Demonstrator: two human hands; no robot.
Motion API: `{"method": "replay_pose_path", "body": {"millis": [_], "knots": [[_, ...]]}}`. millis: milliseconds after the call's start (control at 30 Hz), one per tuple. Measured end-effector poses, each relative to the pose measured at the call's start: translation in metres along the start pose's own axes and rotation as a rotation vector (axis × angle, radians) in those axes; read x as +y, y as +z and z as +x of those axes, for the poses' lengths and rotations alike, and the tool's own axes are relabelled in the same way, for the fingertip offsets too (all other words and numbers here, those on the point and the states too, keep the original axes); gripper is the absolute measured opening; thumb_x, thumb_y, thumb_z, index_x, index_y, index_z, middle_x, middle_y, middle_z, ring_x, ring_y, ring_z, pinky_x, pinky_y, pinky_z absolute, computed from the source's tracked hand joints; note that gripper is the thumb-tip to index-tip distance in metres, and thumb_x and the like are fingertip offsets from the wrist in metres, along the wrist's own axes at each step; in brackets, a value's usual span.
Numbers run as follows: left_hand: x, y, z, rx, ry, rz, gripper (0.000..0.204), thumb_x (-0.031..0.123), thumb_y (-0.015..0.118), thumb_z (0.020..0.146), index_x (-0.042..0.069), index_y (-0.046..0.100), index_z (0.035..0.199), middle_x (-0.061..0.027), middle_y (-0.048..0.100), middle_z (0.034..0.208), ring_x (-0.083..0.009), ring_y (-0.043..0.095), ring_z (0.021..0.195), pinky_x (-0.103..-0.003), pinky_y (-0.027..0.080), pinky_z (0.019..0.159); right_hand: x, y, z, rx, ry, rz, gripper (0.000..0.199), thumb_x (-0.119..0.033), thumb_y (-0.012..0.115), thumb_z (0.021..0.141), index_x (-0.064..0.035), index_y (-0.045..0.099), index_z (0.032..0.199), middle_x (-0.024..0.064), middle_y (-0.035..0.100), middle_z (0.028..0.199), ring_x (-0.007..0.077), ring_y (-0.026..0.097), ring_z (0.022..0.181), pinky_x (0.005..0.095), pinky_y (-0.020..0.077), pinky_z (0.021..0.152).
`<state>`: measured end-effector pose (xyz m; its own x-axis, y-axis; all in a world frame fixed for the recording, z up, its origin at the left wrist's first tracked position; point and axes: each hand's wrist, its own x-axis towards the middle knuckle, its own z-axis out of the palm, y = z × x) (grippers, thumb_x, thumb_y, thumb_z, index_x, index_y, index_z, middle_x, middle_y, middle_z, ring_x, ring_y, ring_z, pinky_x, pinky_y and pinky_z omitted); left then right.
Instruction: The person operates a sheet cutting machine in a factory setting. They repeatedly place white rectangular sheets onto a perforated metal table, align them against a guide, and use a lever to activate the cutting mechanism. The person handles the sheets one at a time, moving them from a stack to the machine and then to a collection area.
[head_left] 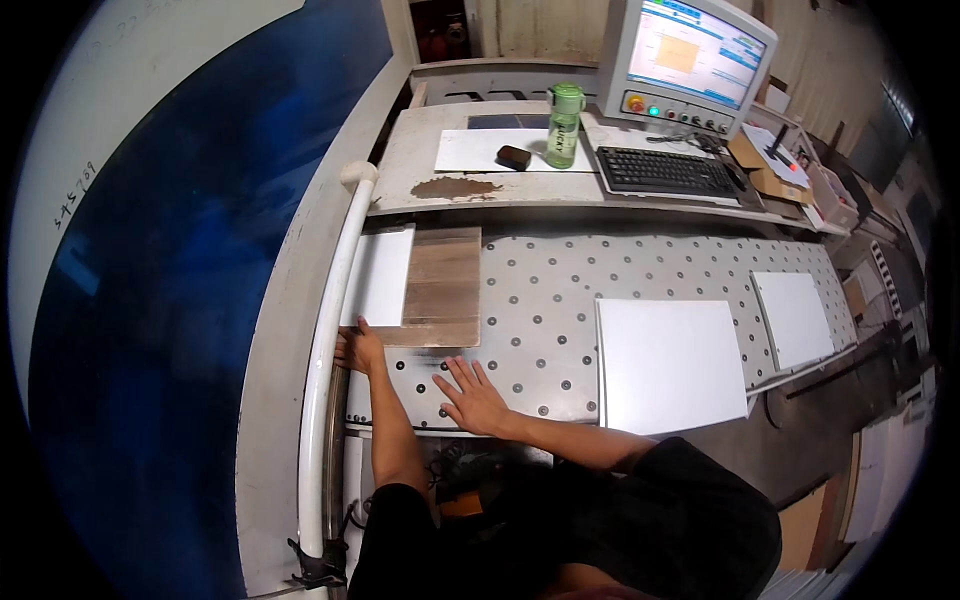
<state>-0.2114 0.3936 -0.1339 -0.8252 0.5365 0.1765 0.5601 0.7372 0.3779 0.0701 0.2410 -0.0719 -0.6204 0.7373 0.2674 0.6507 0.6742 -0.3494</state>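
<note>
My left hand rests at the near left corner of a brown wood-grain panel, fingers touching its edge. That panel lies on a white panel on the grey work table studded with round rollers. My right hand lies flat and open on the bare table surface, just below and to the right of the wood-grain panel, holding nothing.
A large white panel and a smaller white one lie further right on the table. A white rail runs along the left edge. Behind stand a desk with a green bottle, keyboard, monitor and small dark block.
</note>
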Motion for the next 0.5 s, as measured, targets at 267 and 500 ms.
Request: {"method": "replay_pose_path", "body": {"millis": [267, 500], "knots": [[-0.011, 0.003, 0.008, -0.125, 0.135, -0.124, 0.083, 0.061, 0.049, 0.095, 0.007, 0.033, 0.155, -0.0389, 0.027, 0.154, -0.0571, 0.015, 0.146, -0.061, 0.009, 0.120, 0.006, -0.049, -0.046, -0.139, -0.001, 0.364, 0.063, -0.027, 0.065, 0.093, -0.0052, 0.042, 0.148, 0.0233, 0.039, 0.153, 0.0407, 0.038, 0.141, 0.0504, 0.0300, 0.117], [-0.020, 0.000, -0.002, -0.198, 0.221, -0.309, 0.079, 0.057, 0.054, 0.093, 0.008, 0.038, 0.153, -0.0347, 0.037, 0.151, -0.0582, 0.015, 0.145, -0.061, 0.011, 0.120, 0.011, -0.160, -0.106, -0.147, 0.465, 0.699, 0.047, -0.027, 0.059, 0.100, -0.0118, 0.050, 0.143, 0.0141, 0.072, 0.112, 0.0304, 0.069, 0.103, 0.0385, 0.0515, 0.095]]}}
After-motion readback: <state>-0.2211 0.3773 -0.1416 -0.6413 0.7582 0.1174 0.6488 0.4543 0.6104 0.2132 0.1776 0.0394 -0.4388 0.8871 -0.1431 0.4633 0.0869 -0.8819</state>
